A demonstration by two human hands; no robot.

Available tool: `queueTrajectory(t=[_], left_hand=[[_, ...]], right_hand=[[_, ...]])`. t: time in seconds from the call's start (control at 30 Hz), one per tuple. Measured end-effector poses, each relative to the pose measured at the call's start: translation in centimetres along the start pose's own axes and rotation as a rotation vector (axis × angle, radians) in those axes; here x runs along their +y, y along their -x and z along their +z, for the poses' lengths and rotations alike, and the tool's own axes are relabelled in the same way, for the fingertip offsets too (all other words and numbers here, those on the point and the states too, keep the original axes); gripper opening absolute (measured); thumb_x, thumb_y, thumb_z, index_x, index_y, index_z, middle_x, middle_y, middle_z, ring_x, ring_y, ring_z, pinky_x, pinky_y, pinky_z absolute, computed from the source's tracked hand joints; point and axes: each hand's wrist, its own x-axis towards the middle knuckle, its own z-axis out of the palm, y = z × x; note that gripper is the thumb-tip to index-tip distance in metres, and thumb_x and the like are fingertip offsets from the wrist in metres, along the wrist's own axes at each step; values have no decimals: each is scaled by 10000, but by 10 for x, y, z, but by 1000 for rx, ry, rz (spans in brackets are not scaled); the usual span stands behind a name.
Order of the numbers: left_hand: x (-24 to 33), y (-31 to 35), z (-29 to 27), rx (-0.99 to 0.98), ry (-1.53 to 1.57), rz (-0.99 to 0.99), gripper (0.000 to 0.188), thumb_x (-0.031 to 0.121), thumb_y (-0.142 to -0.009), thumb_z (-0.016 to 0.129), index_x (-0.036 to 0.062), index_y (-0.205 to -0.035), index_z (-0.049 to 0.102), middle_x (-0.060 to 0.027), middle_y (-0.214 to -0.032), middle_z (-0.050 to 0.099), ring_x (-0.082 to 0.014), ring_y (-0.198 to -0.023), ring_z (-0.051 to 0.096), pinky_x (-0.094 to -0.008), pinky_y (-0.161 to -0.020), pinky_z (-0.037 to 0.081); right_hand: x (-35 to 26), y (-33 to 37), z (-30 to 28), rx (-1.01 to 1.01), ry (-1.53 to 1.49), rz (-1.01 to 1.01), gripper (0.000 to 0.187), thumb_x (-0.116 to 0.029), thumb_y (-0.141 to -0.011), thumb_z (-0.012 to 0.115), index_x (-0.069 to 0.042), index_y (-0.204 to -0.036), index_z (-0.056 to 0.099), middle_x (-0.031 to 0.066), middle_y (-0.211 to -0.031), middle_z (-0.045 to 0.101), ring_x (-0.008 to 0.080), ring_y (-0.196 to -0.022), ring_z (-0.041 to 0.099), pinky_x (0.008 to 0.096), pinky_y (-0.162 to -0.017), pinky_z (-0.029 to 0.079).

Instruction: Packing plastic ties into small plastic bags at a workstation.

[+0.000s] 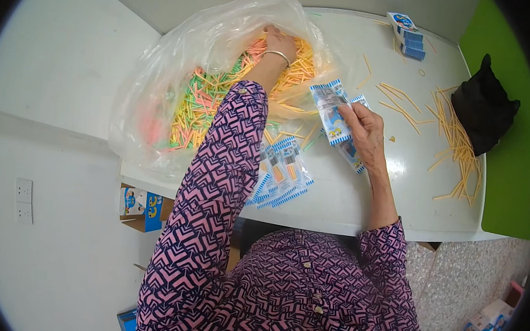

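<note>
The step in hand looks like gathering thin coloured sticks (189, 122) for a packet: the left hand (280, 47) reaches into the clear plastic bag (149, 88) on the bench (392, 206), resting on the heap. Its fingertips are partly lost among the sticks, so I cannot tell whether they are spread or pinching any. The right hand (365, 135) pinches a blue-and-white packet (331, 113) between thumb and fingers, above the bench just beside the bag; more blue edges show behind it. Filled packets (286, 170) lie near the front edge. The next move seems to call for closing lightly on a few sticks and lifting them clear of the plastic.
</note>
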Motion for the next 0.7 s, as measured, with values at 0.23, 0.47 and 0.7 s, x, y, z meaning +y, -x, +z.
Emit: queueTrajectory(t=[0.23, 0.47, 0.7], left_hand=[[-16, 19, -6, 70, 140, 142, 222, 184, -840, 478, 74, -975, 615, -147, -934, 658, -286, -938, 607, -471, -908, 313], [-56, 51, -30, 129, 275, 167, 229, 192, -821, 509, 46, -985, 572, -155, -919, 653, -301, -922, 602, -435, -876, 363], [-90, 95, -36, -35, 1614, 90, 328, 311, -925, 481, 27, -1068, 562, -141, -947, 645, -238, -942, 599, -392, -841, 433]], right_hand=[[2, -1, -1, 37, -4, -12, 275, -187, -894, 589, -18, -679, 563, -50, -588, 432, 26, -554, 362, 215, -484, 297], [8, -2, -4, 42, -8, -17, 276, -190, -894, 590, -24, -675, 564, -63, -591, 436, 19, -552, 359, 210, -482, 290], [4, -4, 6, 46, -117, 38, 289, -227, -883, 597, -10, -692, 604, -50, -575, 477, 28, -540, 381, 221, -482, 299]])
